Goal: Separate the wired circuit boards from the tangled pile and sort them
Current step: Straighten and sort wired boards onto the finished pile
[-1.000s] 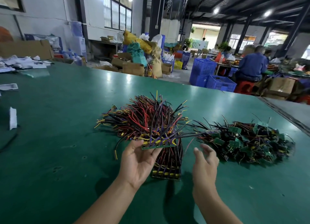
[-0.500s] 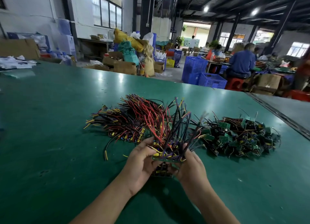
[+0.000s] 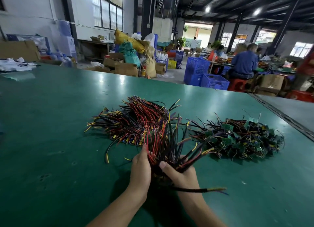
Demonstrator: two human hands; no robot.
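1. Head view, places: the tangled pile of small green circuit boards with dark wires (image 3: 237,138) lies on the green table mat (image 3: 51,150). To the left of that pile, almost touching it, lies a laid-out heap of red, black and yellow-tipped wired boards (image 3: 136,124). Nearer the person and left of the pile, a hand-held bundle of wired boards (image 3: 166,150) stands between both hands.
2. Head view, grip: the left hand (image 3: 141,172) wraps the bundle's left side. The right hand (image 3: 181,175) clasps its right side, thumb across the front. Both hands are grasping the bundle at its base, and the boards are mostly hidden between the palms.
3. Head view, heading: the bundle's long axis runs from the palms up and away. The wires fan towards the far table edge, and some strands splay right towards the pile. One loose black lead (image 3: 203,190) trails right, below the right hand.
4. Doing it well, as I judge it: square the boards' edges together and keep all the wires pointing one way. Comb out the strands reaching towards the pile so nothing snags, then lay the bundle on the heap in line with it.
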